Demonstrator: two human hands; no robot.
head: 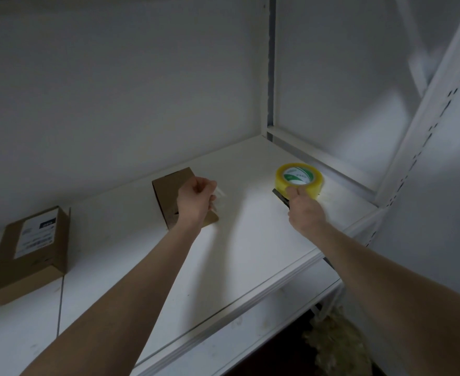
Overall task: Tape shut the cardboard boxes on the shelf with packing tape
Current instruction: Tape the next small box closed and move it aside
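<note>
A small brown cardboard box (170, 189) stands on the white shelf (250, 240) near the back wall. My left hand (196, 200) is in front of it, fingers curled, pinching a clear strip of tape (219, 198). A yellow roll of packing tape (299, 179) lies flat on the shelf to the right. My right hand (303, 210) reaches up to the roll, its fingertips against the roll's near side, with a dark flat tool (280, 198) beside it; whether the hand holds that tool is unclear. A second, larger box (31, 253) with a white label lies at the left.
White wall panels close the back and right of the shelf bay. A slotted white upright (424, 147) stands at the right front corner. Below the shelf's front edge sits a lower shelf (250, 346), and something pale and fluffy (337, 343) lies beneath.
</note>
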